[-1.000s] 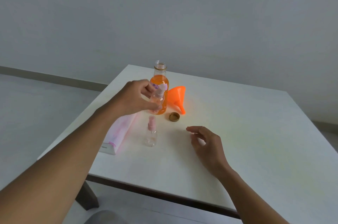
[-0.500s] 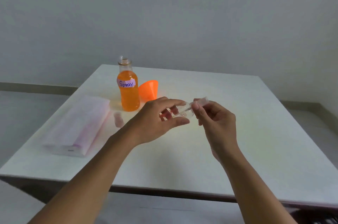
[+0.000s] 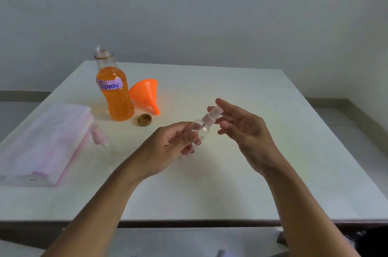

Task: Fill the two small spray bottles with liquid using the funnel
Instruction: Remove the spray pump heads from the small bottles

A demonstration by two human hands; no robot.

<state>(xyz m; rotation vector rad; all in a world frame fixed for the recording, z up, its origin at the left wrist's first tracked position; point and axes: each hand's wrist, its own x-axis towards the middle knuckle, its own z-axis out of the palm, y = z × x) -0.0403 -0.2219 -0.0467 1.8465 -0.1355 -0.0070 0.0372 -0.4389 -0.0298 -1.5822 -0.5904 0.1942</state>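
Clear small spray bottle [image 3: 199,128] tilted above desk [image 3: 273,151] centre, left hand [image 3: 168,147] grip closed round body; right hand [image 3: 241,128] fingers loose, touching cap [image 3: 212,115]. Second bottle [image 3: 100,137], funnel [image 3: 147,94] at 10 o'clock.

Right hand [image 3: 243,131] fingers now spread off spray bottle [image 3: 200,128] cap, bottle tilted more upright

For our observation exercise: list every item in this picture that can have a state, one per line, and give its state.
Large "Spray" bottle: upright, uncapped, mostly full of orange liquid.
Gold cap: off, lying on the table.
Funnel: on its side, unused.
Held spray bottle: tilted, empty, top on.
Second spray bottle: on the table, empty, pink top on.
Left hand: gripping the bottle body.
Right hand: fingers at the top.
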